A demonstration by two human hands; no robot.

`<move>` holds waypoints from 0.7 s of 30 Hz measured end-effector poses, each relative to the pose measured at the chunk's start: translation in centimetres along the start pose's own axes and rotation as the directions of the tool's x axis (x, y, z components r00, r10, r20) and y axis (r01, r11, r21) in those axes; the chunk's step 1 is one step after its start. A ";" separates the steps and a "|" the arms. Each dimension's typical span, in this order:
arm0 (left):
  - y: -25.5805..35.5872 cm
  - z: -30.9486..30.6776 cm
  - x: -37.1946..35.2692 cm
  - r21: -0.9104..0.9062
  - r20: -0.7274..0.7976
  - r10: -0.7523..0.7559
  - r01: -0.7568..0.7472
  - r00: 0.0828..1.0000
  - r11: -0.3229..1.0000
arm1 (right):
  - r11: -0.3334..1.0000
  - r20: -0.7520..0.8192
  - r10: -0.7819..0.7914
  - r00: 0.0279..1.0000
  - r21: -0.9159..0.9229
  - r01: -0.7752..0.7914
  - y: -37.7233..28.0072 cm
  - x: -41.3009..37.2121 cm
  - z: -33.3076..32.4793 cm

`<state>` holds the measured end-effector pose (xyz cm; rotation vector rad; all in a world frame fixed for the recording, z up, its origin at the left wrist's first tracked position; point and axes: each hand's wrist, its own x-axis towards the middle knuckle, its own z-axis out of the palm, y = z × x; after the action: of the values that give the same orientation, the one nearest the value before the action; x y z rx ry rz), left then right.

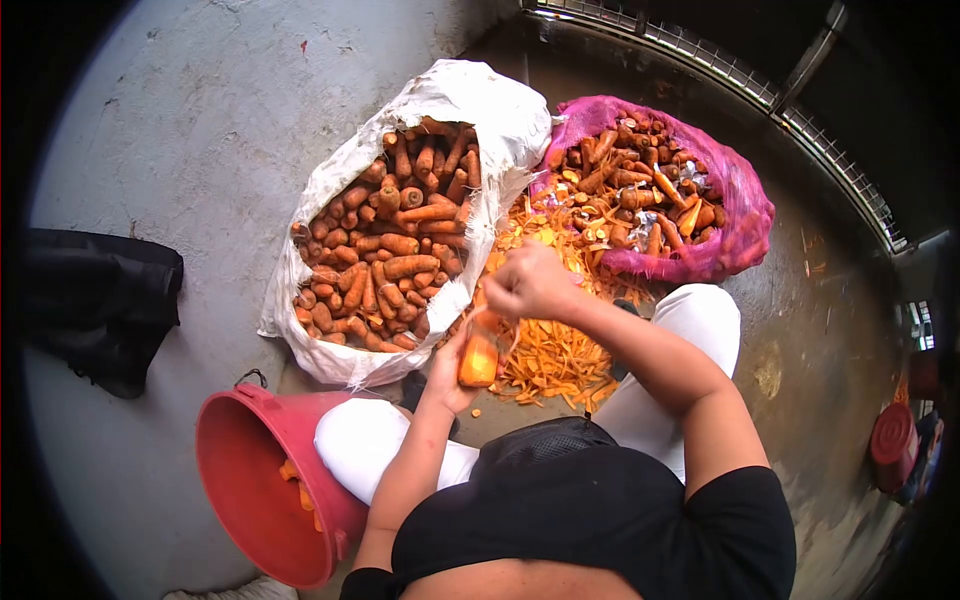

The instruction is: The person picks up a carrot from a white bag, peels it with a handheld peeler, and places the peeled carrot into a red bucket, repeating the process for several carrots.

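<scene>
In my left hand (pixel 447 378) is a thick carrot (pixel 479 364), its bright orange flesh bare and a cut end facing me. My right hand (pixel 532 282) is closed just above the carrot's far end. Motion blur hides whatever that fist holds; a pale blurred streak shows between it and the carrot. Beneath both hands spreads a heap of orange carrot peelings (pixel 555 365) on the floor. A white woven sack (pixel 325 200) full of unpeeled carrots (pixel 385 250) lies open beyond my left hand.
At the back right, a pink mesh sack (pixel 740 210) holds carrots and scraps. A red bucket (pixel 225 480) with a few peeled pieces (pixel 300 490) tilts by my left knee. Dark cloth (pixel 100 300) lies far left. Metal grating (pixel 710 65) edges the back; a red container (pixel 893 440) stands far right.
</scene>
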<state>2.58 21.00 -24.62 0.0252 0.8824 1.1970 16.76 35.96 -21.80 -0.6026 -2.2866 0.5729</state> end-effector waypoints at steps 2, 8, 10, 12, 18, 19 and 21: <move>0.0 -0.1 0.4 -0.040 -0.065 -0.059 0.056 0.996 0.998 | 0.995 0.081 -0.103 0.991 0.028 0.101 -1.9 -0.5 0.2; -0.3 -0.3 0.8 0.024 -0.126 -0.107 0.111 0.986 0.994 | 0.977 0.081 -0.207 0.975 0.076 0.201 -1.7 -1.7 1.7; -0.2 0.2 0.9 0.030 -0.122 -0.103 0.107 0.987 0.994 | 0.978 0.068 -0.202 0.977 0.061 0.198 -1.3 -1.7 1.8; -0.1 -0.3 1.1 0.028 -0.043 -0.102 0.103 0.994 0.994 | 0.982 0.060 -0.170 0.984 0.099 0.163 -1.1 -1.6 1.9; 0.2 -1.2 1.7 0.061 0.065 -0.062 0.058 0.996 0.996 | 0.981 0.049 -0.160 0.986 0.118 0.153 -0.2 -1.4 2.0; 0.4 -1.2 1.5 0.075 0.079 -0.067 0.061 0.995 0.995 | 0.982 0.047 -0.159 0.986 0.111 0.153 0.1 -1.4 1.9; 0.2 -1.1 1.0 0.086 0.079 -0.087 0.080 0.993 0.993 | 0.998 0.056 0.014 0.998 0.063 -0.017 2.3 -1.0 1.6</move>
<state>1.86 21.41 -25.84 0.1033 0.8517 1.0732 16.86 36.80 -24.64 -0.5807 -2.3080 0.6755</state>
